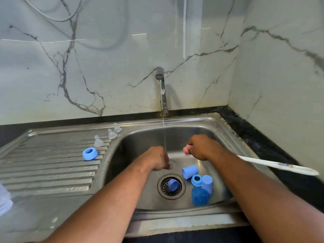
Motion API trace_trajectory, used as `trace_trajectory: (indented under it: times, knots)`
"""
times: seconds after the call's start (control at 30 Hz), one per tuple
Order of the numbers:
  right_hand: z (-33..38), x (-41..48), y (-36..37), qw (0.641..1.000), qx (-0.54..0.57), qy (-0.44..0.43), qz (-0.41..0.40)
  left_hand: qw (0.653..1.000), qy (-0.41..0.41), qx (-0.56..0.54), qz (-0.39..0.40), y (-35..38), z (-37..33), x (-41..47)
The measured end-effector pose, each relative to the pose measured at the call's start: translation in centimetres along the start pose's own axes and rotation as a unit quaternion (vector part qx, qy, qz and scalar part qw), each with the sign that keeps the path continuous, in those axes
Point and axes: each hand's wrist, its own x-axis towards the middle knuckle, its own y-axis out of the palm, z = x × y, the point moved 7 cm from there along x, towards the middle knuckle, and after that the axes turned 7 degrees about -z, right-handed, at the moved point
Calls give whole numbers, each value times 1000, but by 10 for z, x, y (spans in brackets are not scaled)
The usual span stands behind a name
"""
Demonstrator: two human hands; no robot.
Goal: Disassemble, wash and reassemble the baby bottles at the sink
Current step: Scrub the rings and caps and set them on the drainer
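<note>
Both forearms reach from the near edge into the sink [206, 125]. Left hand [157, 159] is curled under the water stream [164, 137], fingers closed; what it holds, if anything, cannot be told. Right hand [201, 147] is clenched round a brush [273, 165], a pink head showing at its thumb side.

Brush: long axis runs near level, handle pointing out past the right wrist over the desk [263, 141], head pointing toward the left hand.

Below the hands, one blue ring [172, 185] sits on the drain [171, 186]. Below the right hand lie a blue cap [190, 171] on its side, open end facing the drain, a second ring [196, 180], another cap [207, 184] and a blue dome [199, 196], close together. Left of the left hand, on the drainboard [49, 165], stand a third ring [90, 153] and three clear teats [98, 141]. No bottle body is clearly seen.

Risks, as judged:
- Ring on the drain may block outflow; water would rise.
- The long handle may knock the desk edge when scrubbing, splashing or loosening the grip.
- Wet, small parts could slip from a closed hand.
- Teats near the basin edge could be nudged in.
</note>
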Motion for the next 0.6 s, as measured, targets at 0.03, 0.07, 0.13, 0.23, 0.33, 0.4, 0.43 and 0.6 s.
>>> trace_trajectory:
  times: [0.03, 0.07, 0.13, 0.23, 0.33, 0.4, 0.43, 0.6]
  knots:
    - [-1, 0, 0, 1000, 2, -1, -1, 999, -8, 23, 33, 9, -8, 9]
    - [0, 1, 0, 1000, 5, -5, 0, 997, -18, 40, 64, 19, -13, 18]
    - [-1, 2, 0, 1000, 11, -15, 2, 990, -27, 88, 110, 41, -19, 32]
    - [-1, 4, 0, 999, 24, -23, 0, 975, -29, 160, 151, 71, -14, 45]
    - [3, 6, 3, 999, 28, -33, 4, 967, -42, 167, 186, 92, -7, 48]
    - [8, 5, 4, 999, 30, -40, 4, 969, -44, 158, 187, 98, -7, 46]
    - [9, 4, 4, 999, 29, -43, 6, 969, -45, 156, 186, 99, -8, 44]
    - [9, 1, 3, 999, 35, -41, 7, 973, -105, 38, 204, 93, 0, 37]
